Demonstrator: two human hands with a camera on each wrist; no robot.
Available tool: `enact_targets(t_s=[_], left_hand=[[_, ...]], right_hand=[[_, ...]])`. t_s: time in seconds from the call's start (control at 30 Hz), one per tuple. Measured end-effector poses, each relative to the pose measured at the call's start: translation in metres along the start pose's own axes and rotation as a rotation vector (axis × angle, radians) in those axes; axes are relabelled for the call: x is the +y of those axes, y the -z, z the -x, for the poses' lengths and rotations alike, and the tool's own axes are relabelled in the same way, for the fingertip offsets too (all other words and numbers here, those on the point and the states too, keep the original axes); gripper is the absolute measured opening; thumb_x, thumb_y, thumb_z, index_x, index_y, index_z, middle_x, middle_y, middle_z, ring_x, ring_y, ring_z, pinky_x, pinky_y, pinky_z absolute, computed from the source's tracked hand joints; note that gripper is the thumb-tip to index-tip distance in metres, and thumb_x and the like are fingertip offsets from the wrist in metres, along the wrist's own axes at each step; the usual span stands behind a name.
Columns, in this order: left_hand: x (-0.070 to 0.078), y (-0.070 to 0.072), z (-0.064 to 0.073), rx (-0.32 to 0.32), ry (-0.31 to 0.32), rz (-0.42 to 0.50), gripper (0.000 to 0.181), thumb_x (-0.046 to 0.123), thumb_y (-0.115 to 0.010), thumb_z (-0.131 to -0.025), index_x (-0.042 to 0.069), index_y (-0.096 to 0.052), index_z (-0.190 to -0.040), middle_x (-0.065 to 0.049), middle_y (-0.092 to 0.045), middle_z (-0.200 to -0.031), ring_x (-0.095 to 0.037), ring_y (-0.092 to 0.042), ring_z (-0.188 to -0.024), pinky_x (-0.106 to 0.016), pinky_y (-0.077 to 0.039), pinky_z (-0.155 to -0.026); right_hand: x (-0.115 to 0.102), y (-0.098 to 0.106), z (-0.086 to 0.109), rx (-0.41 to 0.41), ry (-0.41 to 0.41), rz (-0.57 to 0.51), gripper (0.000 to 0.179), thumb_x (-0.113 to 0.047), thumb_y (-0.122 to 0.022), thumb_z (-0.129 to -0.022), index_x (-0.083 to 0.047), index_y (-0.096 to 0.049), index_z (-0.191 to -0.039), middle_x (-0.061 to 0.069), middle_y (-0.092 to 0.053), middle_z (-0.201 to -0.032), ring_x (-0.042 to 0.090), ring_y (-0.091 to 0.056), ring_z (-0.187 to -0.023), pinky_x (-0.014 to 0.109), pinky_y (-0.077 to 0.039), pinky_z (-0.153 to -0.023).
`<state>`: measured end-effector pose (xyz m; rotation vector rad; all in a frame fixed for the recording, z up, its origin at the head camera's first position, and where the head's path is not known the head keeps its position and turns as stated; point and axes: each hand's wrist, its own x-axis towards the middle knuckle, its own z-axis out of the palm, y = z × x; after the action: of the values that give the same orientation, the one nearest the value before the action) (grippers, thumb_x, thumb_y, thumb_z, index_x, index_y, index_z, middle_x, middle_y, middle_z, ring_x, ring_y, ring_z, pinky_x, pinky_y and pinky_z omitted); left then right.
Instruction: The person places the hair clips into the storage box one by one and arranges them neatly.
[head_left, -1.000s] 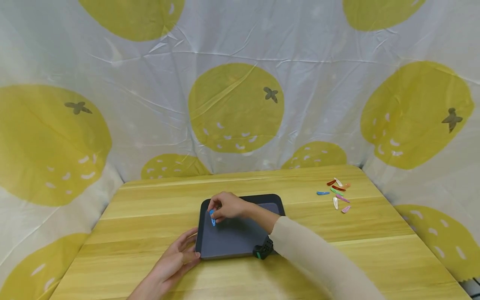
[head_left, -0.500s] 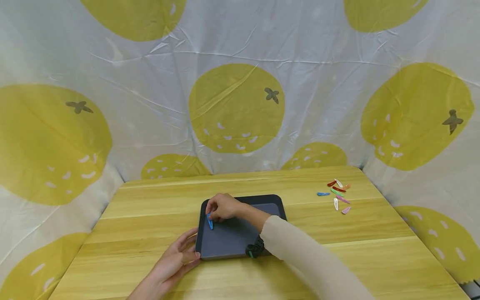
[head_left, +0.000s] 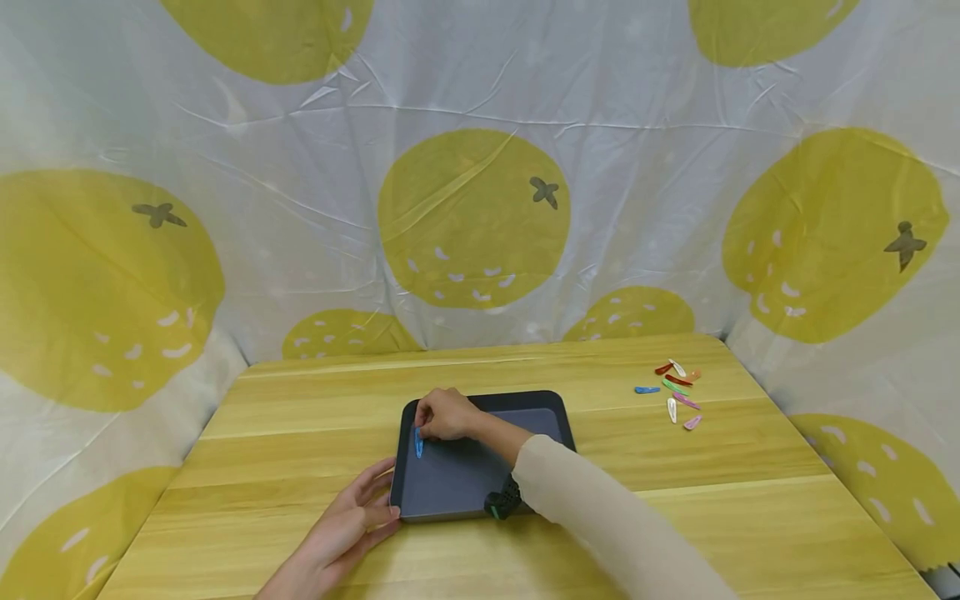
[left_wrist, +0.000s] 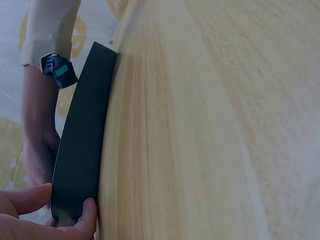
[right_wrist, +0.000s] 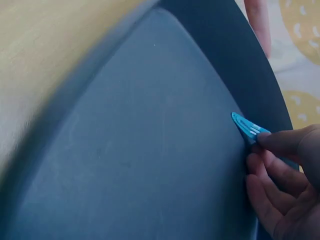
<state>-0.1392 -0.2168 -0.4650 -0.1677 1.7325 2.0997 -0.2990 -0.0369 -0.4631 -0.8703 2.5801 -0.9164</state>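
A dark grey baking tray (head_left: 457, 492) lies on the table. My left hand (head_left: 347, 521) holds its near left corner; in the left wrist view, the thumb and a finger pinch the tray's side wall (left_wrist: 82, 135). Over the tray's left part, my right hand (head_left: 448, 414) pinches a blue snap hair clip (head_left: 418, 445) between thumb and fingers. The right wrist view shows the clip (right_wrist: 245, 125) with its narrow tip pointing away from the hand, right at the foot of the tray's wall. Fingertips cover its wide end.
To the right on the wooden table (head_left: 750, 517) lie several loose hair clips, among them a blue one (head_left: 647, 390), a green one (head_left: 676, 387) and a white one (head_left: 672, 410). A patterned curtain (head_left: 637, 208) hangs behind the table and along both sides.
My right hand has shifted slightly left with the blue hair clip, bringing it closer to the tray's left wall. The clip's angle has changed a little. My left hand stays at the corner.
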Motion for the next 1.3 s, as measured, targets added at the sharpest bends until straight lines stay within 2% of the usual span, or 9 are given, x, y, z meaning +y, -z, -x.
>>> enact_targets(t_s=[0.17, 0.43, 0.97, 1.3], left_hand=[[0.0, 0.001, 0.001, -0.021, -0.01, 0.001, 0.08, -0.015, -0.052, -0.094, 0.003, -0.016, -0.163, -0.03, -0.013, -0.164, -0.049, -0.022, -0.148, -0.065, -0.028, -0.114], [0.001, -0.001, 0.001, -0.008, -0.004, -0.011, 0.08, -0.014, -0.056, -0.094, 0.003, -0.018, -0.163, -0.03, -0.017, -0.163, -0.047, -0.025, -0.148, -0.063, -0.032, -0.113], [0.001, -0.001, 0.004, -0.004, 0.01, 0.003, 0.081, -0.014, -0.056, -0.092, 0.003, -0.019, -0.162, -0.032, -0.014, -0.164, -0.048, -0.021, -0.149, -0.064, -0.029, -0.114], [0.001, -0.001, 0.004, 0.011, 0.016, 0.009, 0.081, -0.015, -0.056, -0.092, 0.003, -0.02, -0.162, -0.033, -0.014, -0.164, -0.048, -0.02, -0.149, -0.064, -0.028, -0.114]], right_hand=[[-0.002, -0.001, -0.004, 0.003, -0.002, 0.091, 0.007, -0.017, -0.078, -0.095, -0.016, -0.074, -0.089, -0.013, -0.063, -0.07, 0.005, -0.058, -0.064, 0.022, -0.047, -0.06], [-0.007, 0.001, -0.007, -0.023, 0.016, 0.156, 0.004, -0.018, -0.078, -0.095, -0.018, -0.076, -0.091, -0.013, -0.063, -0.077, 0.007, -0.057, -0.068, 0.023, -0.047, -0.064], [-0.01, 0.014, -0.005, -0.051, 0.101, 0.06, 0.008, -0.007, -0.076, -0.092, -0.011, -0.077, -0.099, -0.007, -0.067, -0.08, 0.006, -0.06, -0.069, 0.021, -0.049, -0.065], [-0.002, 0.04, 0.005, -0.151, 0.179, -0.016, 0.016, -0.01, -0.073, -0.097, -0.008, -0.075, -0.113, -0.008, -0.068, -0.09, 0.006, -0.063, -0.08, 0.024, -0.051, -0.072]])
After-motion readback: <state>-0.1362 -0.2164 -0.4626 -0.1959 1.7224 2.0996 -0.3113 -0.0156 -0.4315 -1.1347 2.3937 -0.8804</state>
